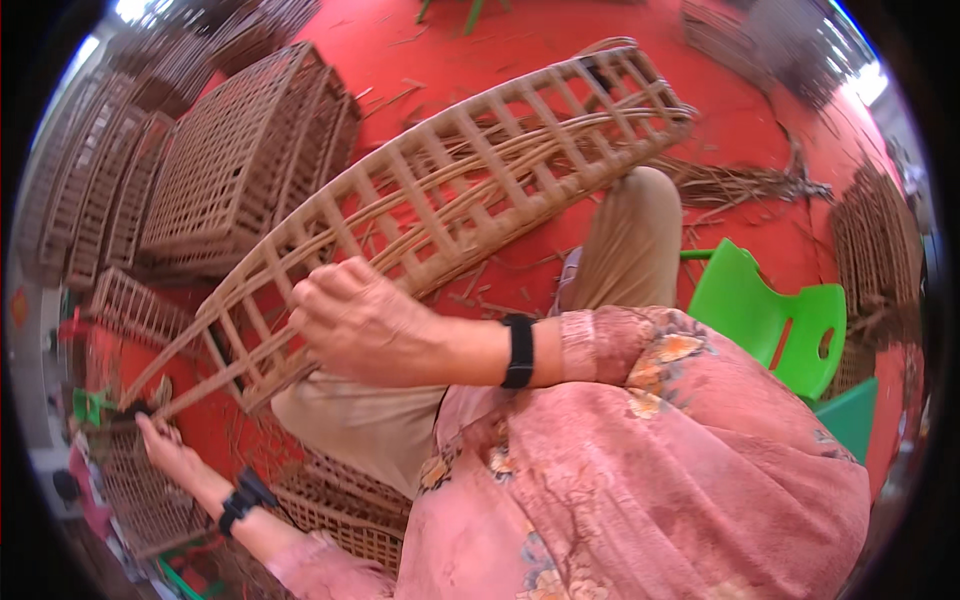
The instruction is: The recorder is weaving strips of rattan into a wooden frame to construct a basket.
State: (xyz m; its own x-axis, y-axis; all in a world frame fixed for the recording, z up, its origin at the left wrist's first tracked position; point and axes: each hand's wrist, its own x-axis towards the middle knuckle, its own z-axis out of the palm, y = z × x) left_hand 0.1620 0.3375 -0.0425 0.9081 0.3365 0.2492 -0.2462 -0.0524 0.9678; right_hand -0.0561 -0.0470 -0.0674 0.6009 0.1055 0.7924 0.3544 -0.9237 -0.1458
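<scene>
Head view is showing a long woven wicker frame (pixel 440 190) lying slantwise across the person's lap, reaching from lower left to upper right over the red floor (pixel 520 40); the right hand (pixel 350 320) is curling closed around the frame's lower edge — fingers wrapped over the slats; the left hand (pixel 165 445) is pinching the frame's pointed end low at the left; stacked wicker panels (pixel 230 160) are standing beyond, a green chair (pixel 770 320) sitting at the right.

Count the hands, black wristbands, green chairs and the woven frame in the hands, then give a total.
Hands: 2, left, right
Wristbands: 2
Green chairs: 1
Frame: 1
Total: 6
</scene>
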